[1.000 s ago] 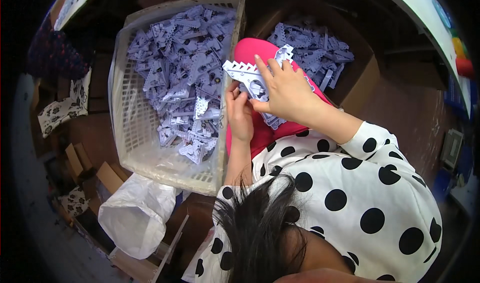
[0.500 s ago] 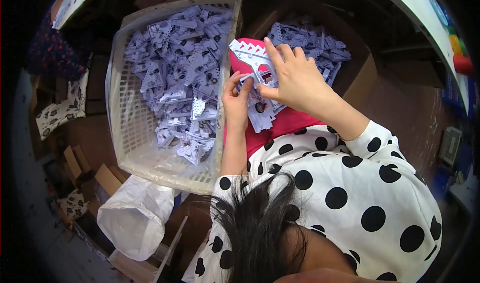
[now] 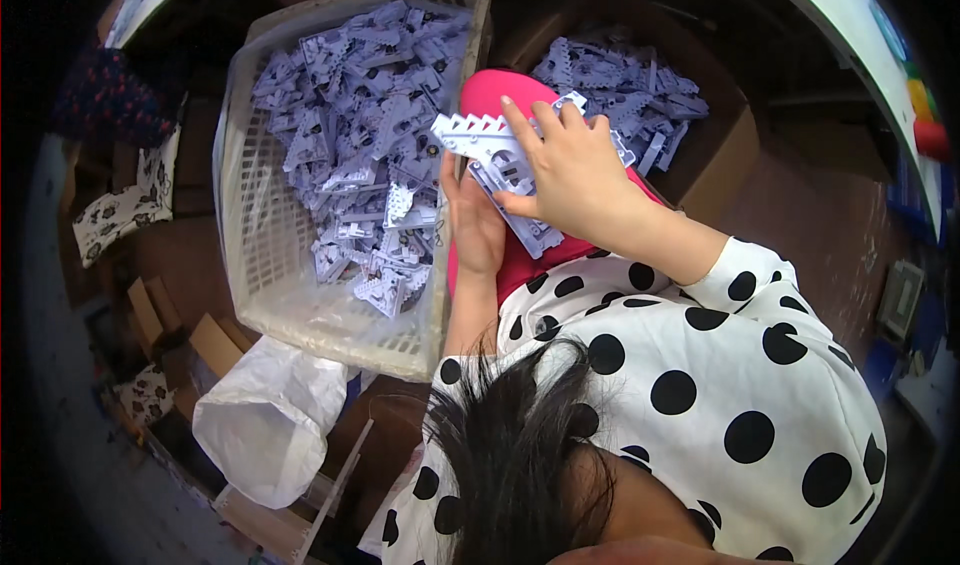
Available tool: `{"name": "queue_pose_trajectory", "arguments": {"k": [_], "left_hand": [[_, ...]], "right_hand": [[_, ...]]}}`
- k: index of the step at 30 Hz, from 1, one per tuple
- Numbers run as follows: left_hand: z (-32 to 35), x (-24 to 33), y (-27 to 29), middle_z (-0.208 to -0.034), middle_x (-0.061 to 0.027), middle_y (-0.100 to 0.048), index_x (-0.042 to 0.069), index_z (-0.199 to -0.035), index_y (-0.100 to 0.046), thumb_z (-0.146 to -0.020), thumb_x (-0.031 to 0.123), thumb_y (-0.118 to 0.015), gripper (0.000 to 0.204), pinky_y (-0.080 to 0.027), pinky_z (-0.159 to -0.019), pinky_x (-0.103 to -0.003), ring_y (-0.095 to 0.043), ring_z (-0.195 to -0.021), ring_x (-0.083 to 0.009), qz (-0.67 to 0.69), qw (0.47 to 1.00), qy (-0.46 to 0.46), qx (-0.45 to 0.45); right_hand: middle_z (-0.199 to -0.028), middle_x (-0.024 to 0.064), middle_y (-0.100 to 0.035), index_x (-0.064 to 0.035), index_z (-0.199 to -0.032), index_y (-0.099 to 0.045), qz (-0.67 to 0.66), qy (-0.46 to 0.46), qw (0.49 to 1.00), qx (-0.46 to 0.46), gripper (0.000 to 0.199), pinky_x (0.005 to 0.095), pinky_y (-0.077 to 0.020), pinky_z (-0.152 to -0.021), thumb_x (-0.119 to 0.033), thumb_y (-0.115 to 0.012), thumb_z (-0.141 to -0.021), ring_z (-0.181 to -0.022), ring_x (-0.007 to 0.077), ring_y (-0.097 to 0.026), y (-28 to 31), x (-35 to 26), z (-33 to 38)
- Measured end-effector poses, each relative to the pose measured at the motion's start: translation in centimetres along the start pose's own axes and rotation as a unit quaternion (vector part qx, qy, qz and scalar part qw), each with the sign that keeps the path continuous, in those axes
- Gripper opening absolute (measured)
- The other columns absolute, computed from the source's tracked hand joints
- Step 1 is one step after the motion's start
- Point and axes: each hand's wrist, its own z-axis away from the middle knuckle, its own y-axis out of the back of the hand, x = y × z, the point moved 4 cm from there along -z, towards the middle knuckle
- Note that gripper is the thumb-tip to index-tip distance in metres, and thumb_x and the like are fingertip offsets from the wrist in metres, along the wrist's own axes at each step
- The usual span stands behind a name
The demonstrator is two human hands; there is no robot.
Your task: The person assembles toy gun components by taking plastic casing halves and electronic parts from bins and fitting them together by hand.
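Observation:
Over my lap, both hands hold pale lilac-white plastic pieces. The upper one is a toothed plastic part [image 3: 476,137] with a saw-like stepped edge and a rounded opening. A lower plastic piece [image 3: 538,235] lies against it at a slant; I cannot tell whether the two are joined. My left hand [image 3: 476,227] is closed on the parts from the left and below, with its fingertips partly hidden behind them. My right hand [image 3: 585,180] grips from above and the right, thumb on the near side and fingers reaching over the far side.
At left stands a white plastic basket [image 3: 255,265], lined with clear film and heaped with similar pale pieces [image 3: 350,115]. A cardboard box [image 3: 725,170] at the far right holds more. A pink surface [image 3: 490,85] lies beneath my hands. A white sack [image 3: 265,430] sits at near left.
The toothed part has turned flatter and shifted a little left and nearer. My left hand has slid lower with its palm more open to view; the right hand has moved slightly nearer.

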Motion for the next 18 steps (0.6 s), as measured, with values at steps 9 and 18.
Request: {"name": "queue_pose_trajectory", "arguments": {"k": [9, 18], "left_hand": [[0.2, 0.5, -0.1, -0.105, -0.0084, -0.061, -0.001, -0.112, -0.054, -0.084, 0.009, -0.063, 0.031, -0.047, -0.082, -0.029, -0.059, -0.094, -0.0154, -0.065, 0.983, 0.122, 0.118], [0.8, -2.4, 5.1, -0.096, -0.0073, -0.064, 0.002, -0.110, -0.056, -0.081, 0.024, -0.065, 0.038, -0.051, -0.079, -0.031, -0.063, -0.086, -0.0172, 0.089, 0.977, 0.180, 0.070]], "right_hand": [[-0.118, 0.0150, -0.049, -0.0016, -0.134, -0.038, -0.104, 0.112, 0.988, 0.022, 0.091, 0.0434, -0.0366, -0.091, -0.048, -0.074, -0.064, -0.107, 0.0296, -0.047, -0.3, -0.4, 0.4], [-0.115, 0.0138, -0.054, -0.0063, -0.121, -0.055, -0.296, 0.054, 0.940, 0.160, 0.045, 0.0341, -0.0404, -0.092, -0.010, -0.066, -0.078, -0.108, 0.0276, -0.052, 5.2, 2.3, -1.1]]}}
